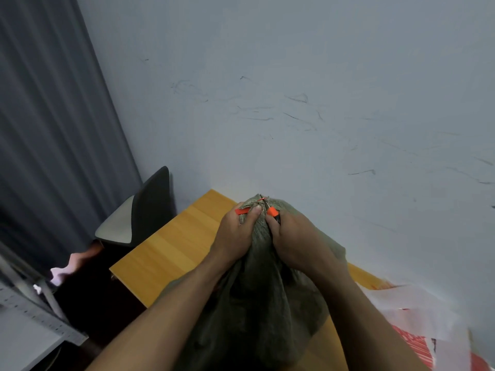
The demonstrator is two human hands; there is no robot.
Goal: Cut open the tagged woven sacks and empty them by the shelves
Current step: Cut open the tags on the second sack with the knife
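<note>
Your forearms (166, 311) are reaching in from the bottom edge, both bare, and they are meeting over a grey-green woven sack (257, 303) that is standing bunched on the desk (171, 242) right in front of you. Your left hand (235, 234) is gripping the gathered neck of the sack, fingers curled round the cloth and the thumb pressing up near the top, where an orange tag (242, 211) is sticking out leftward. Your right hand (292, 236) is holding a small cutter (273, 212) with an orange and black handle, and you are bringing its tip against the tied top of the sack. The blade itself is too small to make out. Both hands are touching the sack's neck, one on each side.

The desk is showing a pale orange wood grain and is running along a plain grey-white wall (321, 89) that is bearing thin dark scuff marks. Its far corner is lying just behind the sack. A white and red bag (417, 330) is showing at the lower right, blurred. Left of the desk a black chair (150, 204) is standing just beside the desk's end, in front of a dark grey curtain (53, 116) that is hanging in folds. A grey metal shelf (34, 319) is poking in at the lower left, well apart from the sack.
</note>
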